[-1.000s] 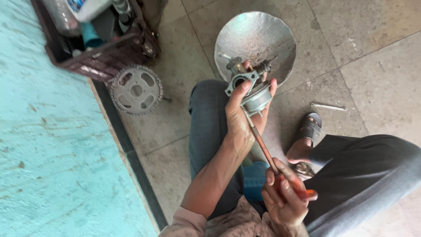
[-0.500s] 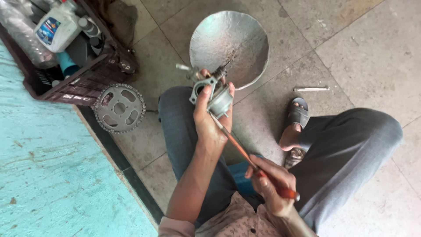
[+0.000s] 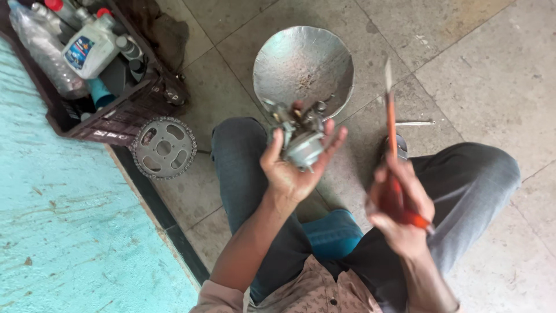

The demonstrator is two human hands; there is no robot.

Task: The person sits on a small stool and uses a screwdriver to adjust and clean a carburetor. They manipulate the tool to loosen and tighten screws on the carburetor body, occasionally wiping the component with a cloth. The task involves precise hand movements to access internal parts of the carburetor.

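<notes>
Left hand [image 3: 289, 168] holds a grey metal carburetor [image 3: 301, 136], palm up, fingers curled round its lower bowl, thumb on the left side. Carburetor sits above the left knee, just in front of the metal bowl [image 3: 304, 64] on the floor.

Right hand [image 3: 399, 211] is closed on a screwdriver [image 3: 391, 127] with a red handle, shaft pointing up and away, tip over the floor beside the bowl's right edge. The hand and handle are motion-blurred, so the finger positions are not clear.

Change vs 0.5 s ago: the screwdriver tip was at the carburetor, its shaft running diagonally from the right hand up to the part. Now the tool is pulled clear, near upright, well apart from the carburetor. The right hand has moved up and to the right, over the right thigh. The left hand's grip is unchanged and the carburetor stays roughly in the same spot relative to the bowl. The view shifted a little.

Surroundings: a sprocket [image 3: 164, 148] lies flat on the floor left of the left knee, just beside a dark crate [image 3: 124, 119]. The crate holds a white jug [image 3: 92, 49] and several bottles. A thin metal rod [image 3: 414, 123] lies on the floor right of the screwdriver shaft. A sandal [image 3: 399, 148] shows just behind the right hand. A teal surface [image 3: 63, 226] fills the left side.
</notes>
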